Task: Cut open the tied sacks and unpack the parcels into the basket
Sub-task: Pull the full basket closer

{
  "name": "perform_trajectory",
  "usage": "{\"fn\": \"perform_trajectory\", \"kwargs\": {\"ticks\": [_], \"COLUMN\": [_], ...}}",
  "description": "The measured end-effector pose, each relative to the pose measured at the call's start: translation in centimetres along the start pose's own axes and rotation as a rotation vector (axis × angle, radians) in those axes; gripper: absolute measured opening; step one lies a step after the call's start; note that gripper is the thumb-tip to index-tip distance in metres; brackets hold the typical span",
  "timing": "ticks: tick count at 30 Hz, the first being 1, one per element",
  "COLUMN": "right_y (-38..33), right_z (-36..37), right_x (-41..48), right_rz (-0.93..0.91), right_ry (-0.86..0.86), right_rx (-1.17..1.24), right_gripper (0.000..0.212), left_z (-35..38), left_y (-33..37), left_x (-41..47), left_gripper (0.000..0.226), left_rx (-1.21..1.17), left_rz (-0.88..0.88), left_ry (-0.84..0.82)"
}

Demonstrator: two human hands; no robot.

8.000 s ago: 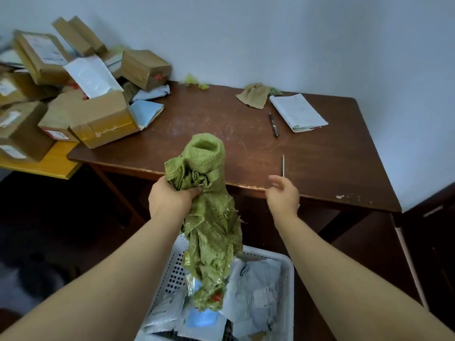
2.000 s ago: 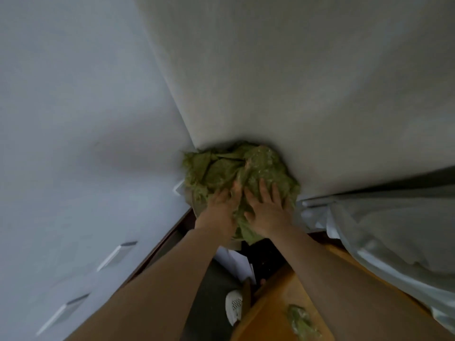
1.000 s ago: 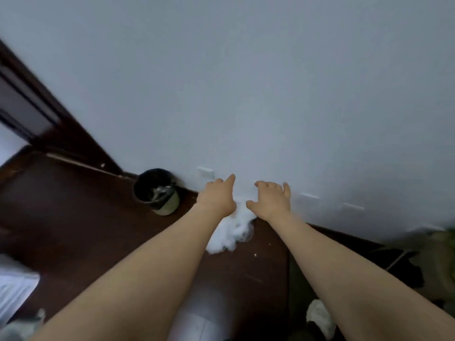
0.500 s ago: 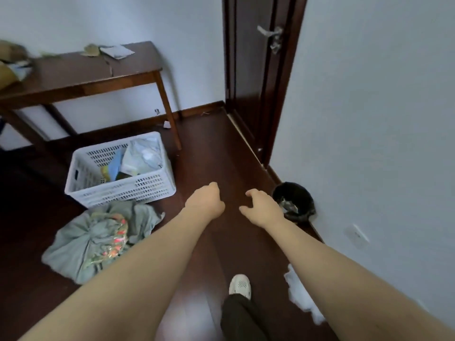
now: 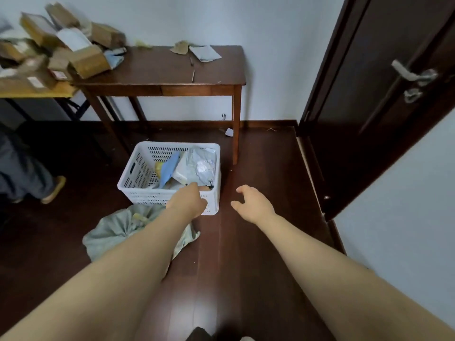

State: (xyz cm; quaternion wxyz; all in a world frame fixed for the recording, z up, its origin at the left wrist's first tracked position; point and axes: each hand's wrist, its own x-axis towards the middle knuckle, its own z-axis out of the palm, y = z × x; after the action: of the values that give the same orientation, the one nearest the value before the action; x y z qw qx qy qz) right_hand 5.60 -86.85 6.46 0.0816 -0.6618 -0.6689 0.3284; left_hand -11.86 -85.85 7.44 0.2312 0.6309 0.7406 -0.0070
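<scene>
Holding both arms out in front, I have my left hand [image 5: 189, 201] loosely curled over the near wall of the basket [image 5: 138, 168]. There is nothing in it that I can see, and I cannot tell whether it touches the rim. My right hand [image 5: 254, 205] hangs over bare floor at 3 o'clock from the left one, with the fingers spread, slightly bent and empty.

The sack [image 5: 115, 232] lies on the floor at 7 o'clock from my left hand, partly under that forearm and just beside the basket's near wall. It slumps wide, with its long axis running roughly 9 to 3 o'clock. Its gathered neck, with something pale yellow I take for the tie [image 5: 140, 217], points to 12 o'clock, toward the basket. Parcels [image 5: 197, 163] already fill the basket's right half.

My left hand is plainly the nearer one; the right is well apart, on the far side of my left arm. I judge the left should drop back to 7 o'clock and take the neck.

Neither hand has a blade. A thin tool [image 5: 193, 75] lies on the table [image 5: 152, 72] at 12 o'clock, beyond the basket. It is too small to tell what it is.
</scene>
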Motion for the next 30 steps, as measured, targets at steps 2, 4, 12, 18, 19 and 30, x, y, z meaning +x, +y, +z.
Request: {"fn": "perform_trajectory", "kwargs": {"ticks": [2,4,12,18,19,30], "right_y": [-1.4,-2.9,-10.3,-15.4,-15.9,-20.2], "right_z": [-0.7,-1.5,-5.3,-9.1,-9.5,-11.7], "right_x": [4.5,9.3,30.0,43.1,45.2,73.0], "right_rz": [-0.02,-0.043,-0.084,-0.071,-0.064,-0.035], "right_ry": [-0.015,-0.011,0.03,0.064,0.068,0.073], "right_rx": [0.0,0.003,0.017,0.073,0.079,0.121], "right_gripper": [0.046,0.048,0.041,0.036,0.035,0.022], "left_z": [-1.4,-3.1,-11.4,-18.4,-19.1,-22.7], "left_y": [-0.4,-0.4,-1.4,-0.9,-0.8,-0.7], "left_x": [3.7,7.8,27.2,39.4,41.2,62.1], "left_gripper": [0.038,0.042,0.044,0.046,0.046,0.043], "left_rx": [-0.008,-0.004,-0.025,-0.031,-0.025,-0.076], "left_rz": [-0.031,-0.041,-0.037,-0.053,-0.06,-0.219], "left_ry": [0.01,0.027,0.058,0.084,0.083,0.123]}}
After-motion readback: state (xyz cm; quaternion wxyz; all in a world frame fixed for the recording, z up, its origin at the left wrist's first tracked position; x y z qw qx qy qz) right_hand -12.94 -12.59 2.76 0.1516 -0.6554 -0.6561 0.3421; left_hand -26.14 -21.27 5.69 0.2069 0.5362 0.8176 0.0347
